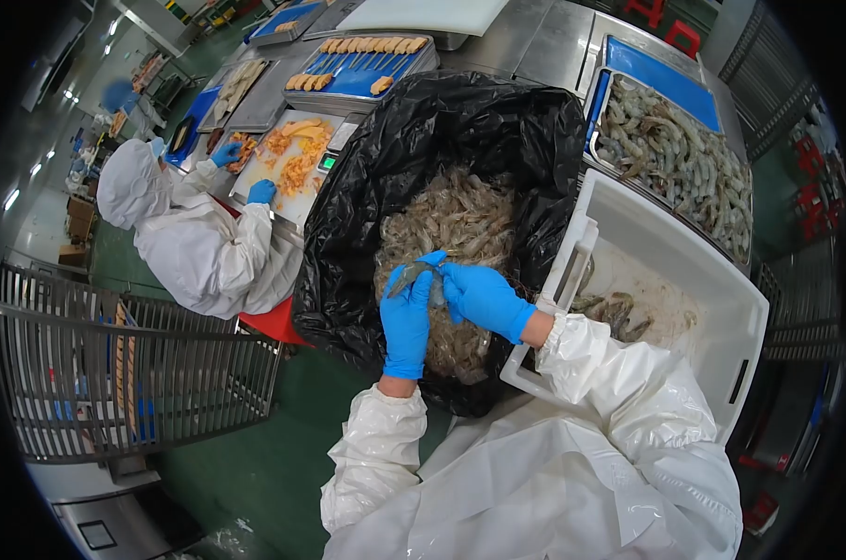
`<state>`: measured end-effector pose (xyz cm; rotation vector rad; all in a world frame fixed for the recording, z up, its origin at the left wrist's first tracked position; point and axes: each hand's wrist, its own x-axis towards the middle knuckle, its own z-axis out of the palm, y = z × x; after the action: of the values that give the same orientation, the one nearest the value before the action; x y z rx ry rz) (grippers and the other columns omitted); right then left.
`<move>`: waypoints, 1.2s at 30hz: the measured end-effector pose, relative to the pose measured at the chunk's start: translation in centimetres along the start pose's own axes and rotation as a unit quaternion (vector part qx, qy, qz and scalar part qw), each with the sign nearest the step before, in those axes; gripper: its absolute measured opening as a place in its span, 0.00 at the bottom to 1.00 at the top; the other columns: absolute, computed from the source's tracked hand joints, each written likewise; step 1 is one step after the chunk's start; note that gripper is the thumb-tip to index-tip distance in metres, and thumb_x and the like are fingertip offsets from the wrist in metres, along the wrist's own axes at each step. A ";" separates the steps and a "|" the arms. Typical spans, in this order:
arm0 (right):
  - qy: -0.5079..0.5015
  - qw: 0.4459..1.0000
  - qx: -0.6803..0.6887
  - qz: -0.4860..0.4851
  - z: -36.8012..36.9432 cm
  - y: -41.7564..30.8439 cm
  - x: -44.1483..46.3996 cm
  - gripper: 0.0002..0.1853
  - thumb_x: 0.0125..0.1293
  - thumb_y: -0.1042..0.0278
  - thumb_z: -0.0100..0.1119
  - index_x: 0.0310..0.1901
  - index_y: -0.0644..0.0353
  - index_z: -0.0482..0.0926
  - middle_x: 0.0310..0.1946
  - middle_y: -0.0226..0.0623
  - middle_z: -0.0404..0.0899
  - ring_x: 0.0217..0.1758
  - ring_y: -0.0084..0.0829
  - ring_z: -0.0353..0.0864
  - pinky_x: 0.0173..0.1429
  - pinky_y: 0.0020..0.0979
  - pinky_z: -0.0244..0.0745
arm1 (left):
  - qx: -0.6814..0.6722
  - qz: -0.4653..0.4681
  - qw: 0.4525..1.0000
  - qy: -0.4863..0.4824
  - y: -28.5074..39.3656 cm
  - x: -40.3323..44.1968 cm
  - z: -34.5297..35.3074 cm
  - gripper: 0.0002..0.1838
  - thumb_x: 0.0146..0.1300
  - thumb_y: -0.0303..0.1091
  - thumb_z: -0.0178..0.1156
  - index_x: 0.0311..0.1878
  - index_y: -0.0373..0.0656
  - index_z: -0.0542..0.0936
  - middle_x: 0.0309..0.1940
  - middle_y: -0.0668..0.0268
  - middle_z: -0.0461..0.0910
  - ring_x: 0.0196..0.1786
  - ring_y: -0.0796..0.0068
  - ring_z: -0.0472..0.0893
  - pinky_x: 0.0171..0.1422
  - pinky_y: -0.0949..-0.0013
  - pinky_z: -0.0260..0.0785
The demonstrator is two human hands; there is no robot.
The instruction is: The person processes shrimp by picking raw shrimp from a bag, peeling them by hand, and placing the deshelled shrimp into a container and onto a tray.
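Both of my hands wear blue gloves and meet above a bin lined with a black plastic bag (348, 205). My left hand (406, 327) is closed around a grey shrimp (408, 276), whose body shows above the fingers. Against its other end, my right hand (484, 297) has its fingers pinched together; the fingertips partly hide the shrimp. Below them, a heap of shrimp shells and heads (456, 210) fills the bag. To the right stands a white plastic crate (661, 224) with several shrimp (619, 313) lying at its near left side.
Past the crate, a metal tray holds many shrimp (670, 149) beside a blue sheet (661, 79). At left, a co-worker in white (199, 224) works at a cutting board (292, 201) with orange pieces. Skewered food lies on a blue tray (358, 79). A metal rack (133, 364) stands lower left.
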<state>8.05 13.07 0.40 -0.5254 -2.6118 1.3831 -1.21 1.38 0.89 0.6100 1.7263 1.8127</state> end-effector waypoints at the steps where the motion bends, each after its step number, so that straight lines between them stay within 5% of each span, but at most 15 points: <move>1: -0.001 0.999 0.036 0.016 0.3 0.1 -0.1 0.10 0.66 0.63 0.47 0.38 0.60 0.72 0.25 0.40 0.81 0.30 0.42 0.82 0.37 0.40 0.74 | -0.009 -0.058 0.998 0.001 -0.6 0.0 -0.6 0.11 0.68 0.30 0.57 0.50 0.37 0.78 0.45 0.67 0.79 0.42 0.80 0.75 0.48 0.75 0.68; 2: -0.003 0.997 0.074 0.032 0.3 0.0 -0.1 0.10 0.67 0.63 0.47 0.38 0.61 0.72 0.26 0.40 0.81 0.29 0.41 0.82 0.37 0.39 0.75 | -0.018 -0.116 0.993 0.001 -0.7 0.0 -0.9 0.11 0.68 0.31 0.56 0.49 0.36 0.78 0.45 0.66 0.79 0.43 0.80 0.75 0.48 0.75 0.68; 5: -0.066 0.948 0.297 0.091 -0.7 -0.8 -0.5 0.13 0.69 0.60 0.44 0.38 0.62 0.72 0.27 0.39 0.82 0.29 0.39 0.81 0.37 0.38 0.75 | -0.170 -0.058 0.983 -0.024 0.0 0.4 -0.6 0.10 0.68 0.30 0.56 0.49 0.36 0.78 0.43 0.66 0.79 0.44 0.79 0.76 0.51 0.74 0.69; 11: -0.117 0.990 0.074 0.022 -2.2 -1.3 -0.2 0.16 0.74 0.57 0.41 0.45 0.61 0.73 0.26 0.37 0.82 0.26 0.32 0.81 0.34 0.32 0.75 | 0.055 0.090 0.994 -0.017 0.0 -0.2 0.4 0.11 0.68 0.29 0.56 0.51 0.37 0.77 0.48 0.63 0.80 0.45 0.78 0.76 0.54 0.72 0.69; 14: -0.044 0.998 -0.023 -0.023 -1.1 -0.1 -0.4 0.15 0.73 0.58 0.43 0.45 0.61 0.72 0.25 0.39 0.82 0.25 0.32 0.81 0.34 0.34 0.75 | 0.080 0.087 0.993 -0.025 0.6 -0.6 0.9 0.11 0.68 0.29 0.56 0.51 0.37 0.77 0.48 0.63 0.80 0.45 0.78 0.77 0.55 0.72 0.69; 17: 0.022 0.996 -0.083 0.011 -0.4 -0.1 -1.3 0.13 0.71 0.60 0.45 0.43 0.61 0.74 0.21 0.39 0.79 0.23 0.31 0.79 0.31 0.33 0.74 | 0.025 0.079 0.996 -0.020 0.2 -0.6 1.5 0.14 0.69 0.34 0.56 0.52 0.35 0.77 0.36 0.68 0.77 0.39 0.81 0.74 0.49 0.76 0.69; 20: 0.067 0.997 0.044 0.019 1.0 1.3 -0.9 0.12 0.70 0.62 0.46 0.41 0.61 0.76 0.20 0.38 0.77 0.22 0.30 0.77 0.29 0.32 0.72 | -0.044 -0.110 0.993 -0.016 1.1 -0.8 0.9 0.17 0.68 0.36 0.57 0.53 0.33 0.76 0.37 0.66 0.78 0.39 0.80 0.75 0.47 0.75 0.69; 23: -0.005 0.933 0.346 0.101 0.6 1.0 -1.2 0.11 0.70 0.64 0.47 0.39 0.61 0.77 0.20 0.37 0.76 0.22 0.28 0.75 0.28 0.30 0.71 | -0.287 -0.140 0.945 -0.076 0.5 0.1 0.4 0.18 0.68 0.38 0.57 0.52 0.32 0.76 0.37 0.65 0.79 0.38 0.79 0.76 0.44 0.73 0.70; 26: -0.087 0.927 0.355 0.080 -1.3 1.7 -0.9 0.12 0.70 0.62 0.48 0.41 0.61 0.77 0.21 0.42 0.77 0.23 0.31 0.77 0.28 0.32 0.71 | -0.243 -0.117 0.956 -0.117 -0.4 0.5 -0.7 0.15 0.68 0.35 0.56 0.53 0.37 0.76 0.40 0.66 0.80 0.41 0.78 0.77 0.45 0.72 0.72; 29: 0.083 0.993 -0.029 -0.082 -2.2 0.7 -1.0 0.15 0.68 0.54 0.48 0.39 0.60 0.74 0.25 0.46 0.80 0.27 0.42 0.81 0.30 0.40 0.73 | 0.012 -0.039 0.999 -0.030 -0.5 0.0 -0.3 0.15 0.69 0.36 0.57 0.53 0.37 0.76 0.41 0.65 0.80 0.40 0.79 0.78 0.42 0.74 0.72; 32: 0.013 0.976 -0.210 -0.054 -2.5 -1.7 -0.9 0.17 0.67 0.52 0.51 0.39 0.62 0.73 0.23 0.45 0.79 0.26 0.42 0.81 0.28 0.40 0.73 | 0.038 -0.007 0.999 -0.022 1.5 -0.7 1.6 0.13 0.70 0.36 0.56 0.51 0.38 0.77 0.41 0.64 0.81 0.38 0.80 0.79 0.41 0.75 0.73; 36: 0.057 0.959 -0.261 -0.095 -1.8 -1.7 -0.7 0.18 0.63 0.51 0.55 0.34 0.61 0.75 0.20 0.44 0.78 0.24 0.43 0.80 0.28 0.40 0.73 | 0.140 0.101 0.985 0.010 2.0 -1.1 2.4 0.13 0.71 0.37 0.53 0.50 0.38 0.77 0.39 0.65 0.81 0.34 0.81 0.78 0.40 0.75 0.72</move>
<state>8.80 13.33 2.88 -0.3791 -2.8282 0.5800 1.03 2.38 3.09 0.9144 2.0141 1.7237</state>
